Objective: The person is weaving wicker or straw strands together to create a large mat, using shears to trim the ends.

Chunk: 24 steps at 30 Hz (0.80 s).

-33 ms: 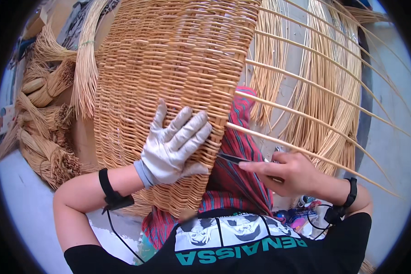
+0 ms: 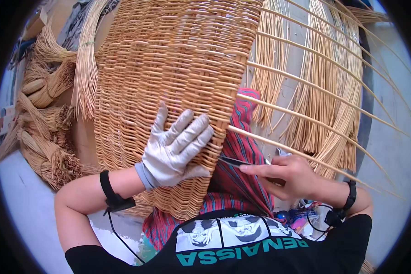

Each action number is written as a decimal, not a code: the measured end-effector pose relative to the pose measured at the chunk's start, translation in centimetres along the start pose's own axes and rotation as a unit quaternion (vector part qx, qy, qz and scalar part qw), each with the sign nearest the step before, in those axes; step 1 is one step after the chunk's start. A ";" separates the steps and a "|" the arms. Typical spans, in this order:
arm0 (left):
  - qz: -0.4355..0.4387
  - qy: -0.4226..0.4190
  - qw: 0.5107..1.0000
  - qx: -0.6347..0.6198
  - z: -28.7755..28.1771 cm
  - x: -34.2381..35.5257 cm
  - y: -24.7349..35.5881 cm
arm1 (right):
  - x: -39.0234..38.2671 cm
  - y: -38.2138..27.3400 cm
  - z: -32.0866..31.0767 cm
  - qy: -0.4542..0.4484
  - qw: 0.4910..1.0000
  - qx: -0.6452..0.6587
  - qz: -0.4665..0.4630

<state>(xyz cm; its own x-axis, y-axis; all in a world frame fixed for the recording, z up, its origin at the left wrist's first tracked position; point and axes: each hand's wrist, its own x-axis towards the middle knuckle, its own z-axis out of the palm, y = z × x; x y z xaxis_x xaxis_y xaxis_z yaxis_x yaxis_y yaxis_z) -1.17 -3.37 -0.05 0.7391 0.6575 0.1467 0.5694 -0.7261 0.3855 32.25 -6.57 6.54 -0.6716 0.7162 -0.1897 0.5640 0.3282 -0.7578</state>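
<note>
A woven wicker panel (image 2: 173, 55) lies across my lap over a striped red cloth (image 2: 242, 141), with bare pale stakes (image 2: 297, 116) jutting from its right edge. My gloved left hand (image 2: 176, 148) lies on the weave near that edge, fingers spread. My bare right hand (image 2: 287, 178) grips a narrow dark-bladed knife (image 2: 231, 160), index finger along it, the blade's tip at the panel's right edge just beside my left hand. The knife's handle is mostly hidden in my fingers.
Loose cane bundles (image 2: 86, 77) hang at the panel's left, coiled bundles (image 2: 45, 150) lie beyond them, and long straight cane (image 2: 324, 137) lies under the stakes at right. Small coloured items (image 2: 299, 223) sit by my right forearm.
The panel, my hands and the knife have shifted very slightly downward and to the right. The grip on the knife looks the same.
</note>
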 end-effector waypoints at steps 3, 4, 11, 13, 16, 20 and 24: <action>0.003 -0.003 1.000 -0.008 0.1 -0.1 0.1 | -0.2 0.9 1.4 -0.045 0.943 0.304 0.127; 0.008 0.003 1.000 -0.011 0.0 0.0 0.1 | 0.0 1.4 1.9 -0.032 0.946 0.309 0.093; 0.010 0.007 1.000 -0.022 -0.4 0.0 0.0 | 2.8 0.2 -0.9 -0.195 0.955 0.205 0.087; 0.012 0.040 0.999 -0.035 -0.6 -0.2 0.1 | 2.7 2.1 0.6 -0.161 0.932 0.324 -0.004; 0.007 0.089 0.995 -0.044 0.0 -0.6 0.3 | 0.8 4.3 3.0 -0.285 0.652 0.678 0.181; 0.048 0.128 0.990 -0.030 0.3 -1.1 0.7 | 0.5 5.8 4.8 -0.278 0.618 0.725 0.121; 0.057 -0.060 0.996 -0.014 0.0 -5.9 3.3 | -2.2 10.0 7.3 -0.166 0.736 0.651 0.085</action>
<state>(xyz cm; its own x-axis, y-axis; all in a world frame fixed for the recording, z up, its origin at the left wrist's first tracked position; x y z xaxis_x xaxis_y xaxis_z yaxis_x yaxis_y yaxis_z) -3.61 -9.65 0.40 0.8371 0.5409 0.0822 0.4702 -0.7880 0.3974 35.85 -9.33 -5.16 -0.8472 0.4173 -0.3288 -0.1397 -0.7721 -0.6200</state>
